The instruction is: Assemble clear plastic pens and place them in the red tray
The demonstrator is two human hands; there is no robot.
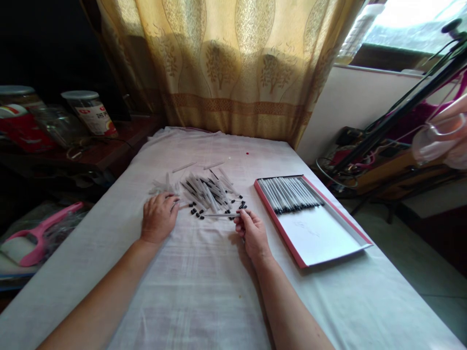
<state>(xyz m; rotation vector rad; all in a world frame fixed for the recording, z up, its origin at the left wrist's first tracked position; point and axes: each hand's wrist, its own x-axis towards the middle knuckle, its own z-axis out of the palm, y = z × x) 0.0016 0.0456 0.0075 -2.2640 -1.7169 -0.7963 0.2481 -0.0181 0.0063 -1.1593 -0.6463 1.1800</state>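
Observation:
My right hand (251, 231) pinches one end of a slim pen (221, 215) with a translucent barrel, held level and pointing left. Just beyond it lies a loose pile of translucent and black pen parts (207, 189). Small black plugs (197, 213) are scattered along the near side of the pile. To its left, my left hand (160, 216) rests with curled fingers by a heap of clear caps (158, 186); what its fingertips grip, if anything, is too small to make out. A shallow red-rimmed box lid (282, 240) on the right holds a row of black-ended pens (292, 194).
A white cloth (204, 291) covers the table. Two loose tubes and a tiny red piece (247, 153) lie toward the back, before a yellow curtain (219, 63). At left are a lidded jar (91, 113) and a pink-handled object (47, 233); a black stand (394, 116) leans at right.

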